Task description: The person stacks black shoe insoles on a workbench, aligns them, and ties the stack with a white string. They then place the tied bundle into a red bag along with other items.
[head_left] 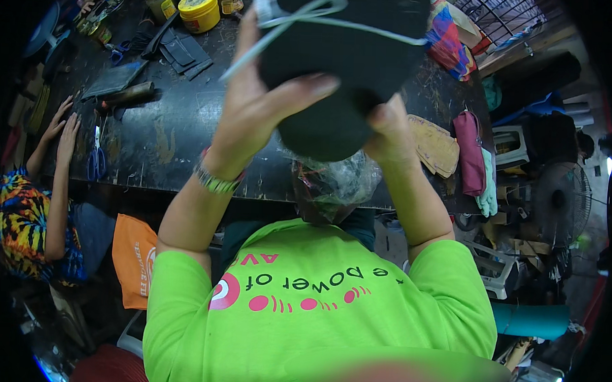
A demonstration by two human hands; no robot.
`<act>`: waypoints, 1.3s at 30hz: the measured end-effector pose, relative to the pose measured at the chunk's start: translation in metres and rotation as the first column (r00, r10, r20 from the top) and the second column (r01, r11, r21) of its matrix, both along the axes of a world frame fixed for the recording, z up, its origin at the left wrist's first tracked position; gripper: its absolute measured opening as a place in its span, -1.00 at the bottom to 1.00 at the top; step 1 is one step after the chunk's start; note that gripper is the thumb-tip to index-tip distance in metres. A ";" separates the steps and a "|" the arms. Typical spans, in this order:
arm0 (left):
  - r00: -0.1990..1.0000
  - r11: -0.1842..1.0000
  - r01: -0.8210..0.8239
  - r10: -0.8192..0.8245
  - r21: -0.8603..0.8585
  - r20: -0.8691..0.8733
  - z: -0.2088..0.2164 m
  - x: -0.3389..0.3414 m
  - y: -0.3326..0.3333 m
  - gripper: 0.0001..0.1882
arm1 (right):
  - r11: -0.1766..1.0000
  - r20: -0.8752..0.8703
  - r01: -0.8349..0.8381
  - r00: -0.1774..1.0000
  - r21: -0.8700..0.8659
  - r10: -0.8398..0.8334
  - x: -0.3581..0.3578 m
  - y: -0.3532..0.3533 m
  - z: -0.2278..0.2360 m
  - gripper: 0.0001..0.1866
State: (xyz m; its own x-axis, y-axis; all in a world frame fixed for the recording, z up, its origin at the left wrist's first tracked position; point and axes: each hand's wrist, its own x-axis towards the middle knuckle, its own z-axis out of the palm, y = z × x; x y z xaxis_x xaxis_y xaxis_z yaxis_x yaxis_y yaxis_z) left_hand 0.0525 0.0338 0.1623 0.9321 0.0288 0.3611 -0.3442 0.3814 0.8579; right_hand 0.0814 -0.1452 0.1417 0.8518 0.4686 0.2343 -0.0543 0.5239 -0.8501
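Observation:
Raised over the near edge of the table, a black flat piece (344,64) with a rounded, sole-like end fills the top middle of the head view. A pale string (379,33) runs across it and is tied in a bow. My left hand (251,115) is closed on its left side, thumb lying across the face. The right side is gripped by my right hand (391,126), whose fingers are mostly hidden behind the piece. Just below it, a crumpled clear plastic bag (336,185) lies at the table edge by my lap.
The dark worktable (177,129) bears yellow tubs (199,12), black scraps (183,52), blue-handled scissors (97,162), tan leather-like pieces (432,145) and a maroon pouch (468,153). At the left, another person's hands (64,132) rest on the table. An orange bag (132,259) hangs beside me.

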 end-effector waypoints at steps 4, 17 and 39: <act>0.980 0.981 0.029 -0.066 0.193 0.188 0.008 0.059 -0.040 -0.25 | 0.962 0.039 0.273 0.961 0.005 -0.273 0.026 -0.028 -0.006 -0.17; 0.935 0.762 -0.293 0.355 0.578 0.005 -0.113 0.186 -0.005 -0.47 | 0.989 -0.621 0.147 0.778 0.027 -0.098 0.126 -0.064 -0.058 -0.42; 0.952 0.911 -0.299 0.304 -0.283 -0.025 -0.087 0.167 0.022 -0.78 | 0.501 -0.178 0.049 0.901 -0.864 -0.396 0.296 0.014 -0.104 -0.27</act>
